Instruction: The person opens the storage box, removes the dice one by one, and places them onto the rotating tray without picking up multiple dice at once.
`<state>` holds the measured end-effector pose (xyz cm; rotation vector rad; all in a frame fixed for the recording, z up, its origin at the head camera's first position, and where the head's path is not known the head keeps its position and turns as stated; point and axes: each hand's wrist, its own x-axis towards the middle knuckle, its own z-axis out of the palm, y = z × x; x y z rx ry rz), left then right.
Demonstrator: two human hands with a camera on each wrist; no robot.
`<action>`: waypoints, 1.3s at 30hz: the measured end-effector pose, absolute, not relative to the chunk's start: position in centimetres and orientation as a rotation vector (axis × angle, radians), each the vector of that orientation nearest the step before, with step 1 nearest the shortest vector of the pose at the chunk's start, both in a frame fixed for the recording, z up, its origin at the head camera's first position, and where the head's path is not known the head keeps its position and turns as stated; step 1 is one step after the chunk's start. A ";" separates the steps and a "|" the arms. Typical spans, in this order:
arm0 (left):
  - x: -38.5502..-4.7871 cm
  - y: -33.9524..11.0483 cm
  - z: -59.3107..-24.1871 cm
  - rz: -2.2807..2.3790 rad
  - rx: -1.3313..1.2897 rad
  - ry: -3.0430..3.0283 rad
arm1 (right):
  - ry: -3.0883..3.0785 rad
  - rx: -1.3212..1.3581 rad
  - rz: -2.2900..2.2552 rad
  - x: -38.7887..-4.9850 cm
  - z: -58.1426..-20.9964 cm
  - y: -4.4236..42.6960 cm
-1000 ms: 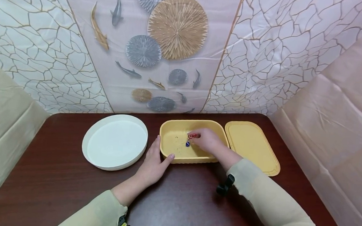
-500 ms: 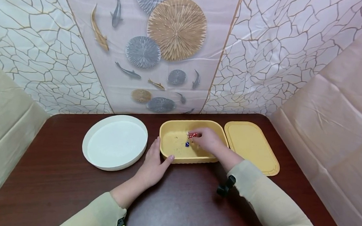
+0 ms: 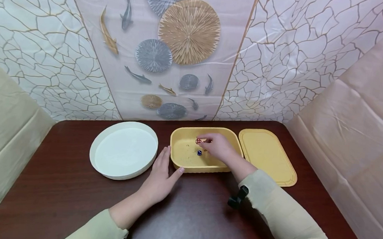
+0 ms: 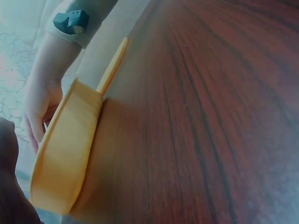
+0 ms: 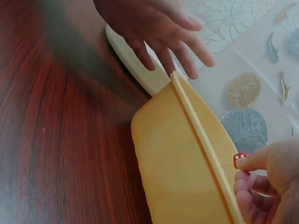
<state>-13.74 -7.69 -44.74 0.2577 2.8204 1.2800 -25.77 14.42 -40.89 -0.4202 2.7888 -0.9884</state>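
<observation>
Inside the yellow box [image 3: 181, 164], my right hand [image 3: 217, 147] pinches a red die [image 5: 239, 159] with white dots between thumb and fingertip. More red shows beside it in the head view, but I cannot tell how many dice the fingers hold. Below the fingertips a blue die [image 3: 199, 153] lies on the box floor. My left hand [image 3: 159, 178] is at the box's left front corner, fingers straight and thumb spread. From the right wrist view its fingers look spread close to the rim; contact is unclear.
To the left stands a round white tray [image 3: 122, 151] with a low rim. A flat yellow lid [image 3: 267, 156] lies right of the box. All rest on a dark wood table [image 3: 191, 212], with a patterned cloth [image 3: 173, 88] hanging behind.
My right hand has shifted slightly left and up with the red die. The left hand's thumb has slid a little down the box front. Blue die, tray and lid stay in place.
</observation>
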 end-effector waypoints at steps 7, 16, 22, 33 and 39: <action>-12.8 -9.1 -43.7 1.165 0.319 2.935 | 2.776 -0.421 -1.054 -25.8 -40.5 13.4; -12.4 -11.5 -43.3 0.916 0.401 3.204 | 2.722 -0.414 -1.155 -25.9 -40.1 12.1; -12.5 -13.7 -43.8 0.791 0.323 3.266 | 2.640 -0.388 -1.280 -25.8 -39.8 10.9; -12.6 -16.9 -44.7 0.594 0.179 3.316 | 2.597 -0.447 -1.326 -25.7 -39.0 7.8; -12.7 -18.3 -45.0 0.558 0.093 3.313 | 2.530 -0.472 -1.380 -25.5 -38.5 5.2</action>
